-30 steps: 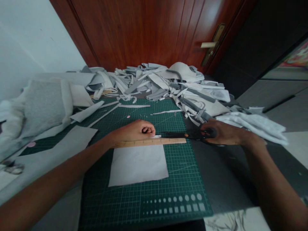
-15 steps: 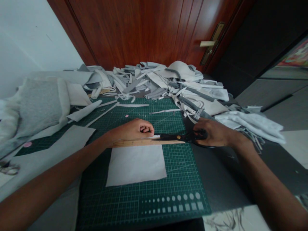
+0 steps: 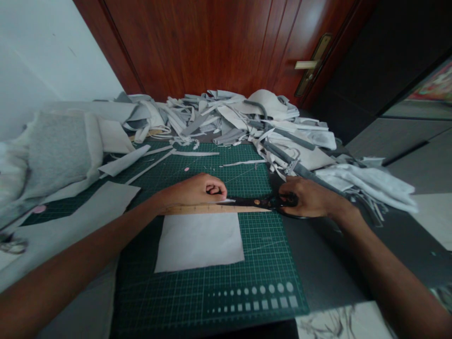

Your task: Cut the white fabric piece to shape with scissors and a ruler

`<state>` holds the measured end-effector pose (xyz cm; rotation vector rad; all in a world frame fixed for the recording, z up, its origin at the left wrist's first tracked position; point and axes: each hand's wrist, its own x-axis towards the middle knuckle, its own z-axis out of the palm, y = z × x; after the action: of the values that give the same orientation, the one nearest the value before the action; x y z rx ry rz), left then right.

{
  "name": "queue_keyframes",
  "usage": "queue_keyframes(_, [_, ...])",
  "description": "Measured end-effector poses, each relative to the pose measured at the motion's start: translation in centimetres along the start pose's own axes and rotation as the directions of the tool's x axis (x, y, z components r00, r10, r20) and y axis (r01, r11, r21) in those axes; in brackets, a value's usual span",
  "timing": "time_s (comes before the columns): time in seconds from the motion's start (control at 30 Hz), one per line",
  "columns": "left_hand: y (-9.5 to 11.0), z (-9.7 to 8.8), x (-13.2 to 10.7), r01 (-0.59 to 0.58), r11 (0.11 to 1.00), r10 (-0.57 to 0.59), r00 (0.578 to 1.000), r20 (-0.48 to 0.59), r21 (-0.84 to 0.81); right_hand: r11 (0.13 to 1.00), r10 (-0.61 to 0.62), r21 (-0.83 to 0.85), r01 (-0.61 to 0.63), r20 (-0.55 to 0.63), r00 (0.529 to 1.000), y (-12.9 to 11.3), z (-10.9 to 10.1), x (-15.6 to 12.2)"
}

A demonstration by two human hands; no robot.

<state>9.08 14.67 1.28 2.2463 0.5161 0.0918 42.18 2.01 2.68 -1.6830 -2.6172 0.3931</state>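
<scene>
One cloth (image 3: 201,241) lies under the ruler (image 3: 212,208), mostly on its near side. My left hand (image 3: 197,189), curled into a fist, rests against it; my right hand (image 3: 309,195) grips scissors (image 3: 257,202) along its far edge. Seemingly I'm trimming; the next snip calls for a steady ruler.

Place: a small fabric-cutting workspace, apparently in a home
Door (image 3: 197,47): reddish-brown wood, brass-toned handle (image 3: 306,65), domestic in look
Wall (image 3: 45,47): plain and pale, beside the door
Cutting mat (image 3: 261,240): green, gridded, laid on a dark surface (image 3: 321,263)
Scraps (image 3: 231,117): white and grey strips heaped along the surface's far side
Tools: wooden ruler (image 3: 205,209) and black scissors (image 3: 261,203) over the mat
</scene>
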Motion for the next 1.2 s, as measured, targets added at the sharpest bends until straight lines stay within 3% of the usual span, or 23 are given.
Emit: queue_keyframes(1.2, [0.05,0.01,0.07,-0.004,1.0,0.004,1.0,0.01,0.03,0.996,-0.069,-0.052,0.066,-0.056,0.996,0.67,0.36,0.06])
